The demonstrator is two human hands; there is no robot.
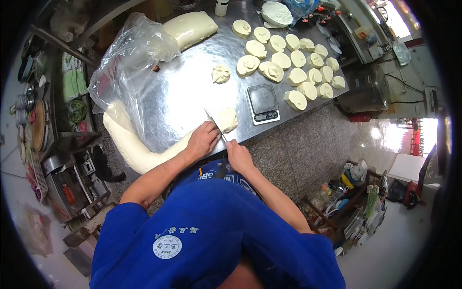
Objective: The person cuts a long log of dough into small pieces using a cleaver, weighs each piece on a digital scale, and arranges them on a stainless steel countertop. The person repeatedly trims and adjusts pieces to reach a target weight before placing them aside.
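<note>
A long roll of pale dough (127,144) curves along the table's near left edge and runs under my left arm. With curled fingers, my left hand (203,139) grips the roll close to its right end. My right hand (237,153) is closed on the handle of a knife (211,117). Its blade stands across the dough, between my left hand and a short end piece (227,119). Whether the blade has passed fully through cannot be seen. To the right sits a digital kitchen scale (263,98) with a bare platform. A small dough lump (221,73) lies farther back.
Several cut dough pieces (281,60) spread over the metal table (187,77) at the right. Behind stand a bowl of flour (276,13) and a white bottle (221,7). A large dough block (190,30) lies partly under clear plastic sheeting (134,53). Shelves (72,135) flank the left side.
</note>
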